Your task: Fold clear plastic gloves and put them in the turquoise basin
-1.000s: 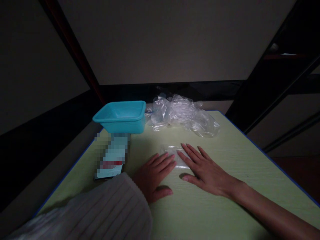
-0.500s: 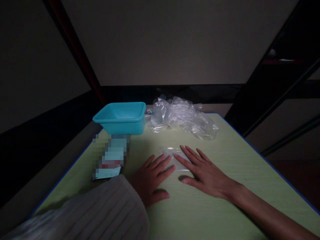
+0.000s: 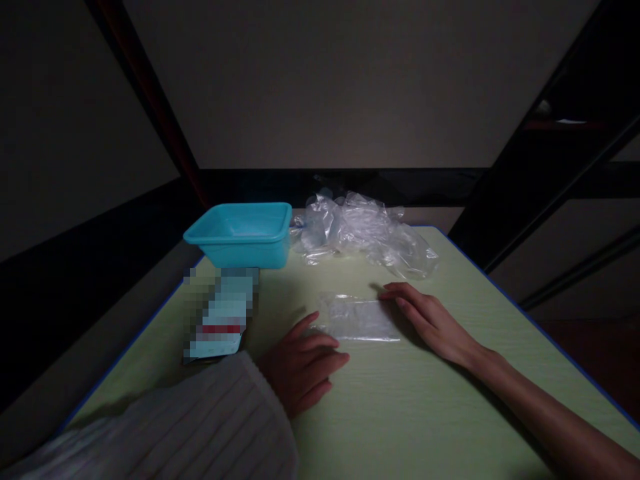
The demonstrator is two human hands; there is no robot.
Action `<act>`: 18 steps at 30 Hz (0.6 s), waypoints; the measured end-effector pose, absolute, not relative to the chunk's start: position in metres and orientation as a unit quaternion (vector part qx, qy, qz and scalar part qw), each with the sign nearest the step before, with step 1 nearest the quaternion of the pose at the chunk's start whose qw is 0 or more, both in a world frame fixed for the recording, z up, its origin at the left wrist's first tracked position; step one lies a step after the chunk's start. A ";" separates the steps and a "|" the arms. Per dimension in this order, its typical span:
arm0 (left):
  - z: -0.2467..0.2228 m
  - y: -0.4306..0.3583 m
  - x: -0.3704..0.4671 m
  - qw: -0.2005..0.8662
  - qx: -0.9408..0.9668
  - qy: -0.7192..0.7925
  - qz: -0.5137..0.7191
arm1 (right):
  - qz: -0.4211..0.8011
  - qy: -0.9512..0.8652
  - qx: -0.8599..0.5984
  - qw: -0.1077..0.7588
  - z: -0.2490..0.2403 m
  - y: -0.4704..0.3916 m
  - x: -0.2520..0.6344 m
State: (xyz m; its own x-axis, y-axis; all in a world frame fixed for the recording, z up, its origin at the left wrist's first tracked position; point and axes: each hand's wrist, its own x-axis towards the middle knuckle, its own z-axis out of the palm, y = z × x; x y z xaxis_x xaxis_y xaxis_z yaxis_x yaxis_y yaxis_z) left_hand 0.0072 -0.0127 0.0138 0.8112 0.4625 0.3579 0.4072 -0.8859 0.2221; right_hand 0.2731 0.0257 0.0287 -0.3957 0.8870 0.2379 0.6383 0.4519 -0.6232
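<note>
A clear, flat plastic bag lies on the pale green table between my hands. My left hand rests beside the bag's left end, its fingers loosely spread and holding nothing. At the bag's far right corner is my right hand, turned on its side. Its fingers reach out over that corner with the thumb a little nearer me, and no grip shows. Whether the fingertips press on the film is hard to see.
A blue plastic basin stands at the back left. Beside it sits a heap of crumpled clear plastic bags. A phone with a blurred screen lies left of my left hand. Blue edging runs round the table.
Both hands were flat over the bag. My right hand has shifted right and turned onto its side; my left hand has drawn back slightly with fingers bent. More of the bag shows.
</note>
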 end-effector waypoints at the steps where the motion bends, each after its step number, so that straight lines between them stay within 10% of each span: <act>1: 0.012 -0.012 0.007 0.064 0.948 0.236 0.205 | 0.225 -0.804 -0.473 0.281 0.029 0.026 0.273; 18: -0.005 0.009 -0.003 -0.063 0.928 0.283 0.234 | 0.203 -0.806 -0.482 0.277 0.029 0.024 0.275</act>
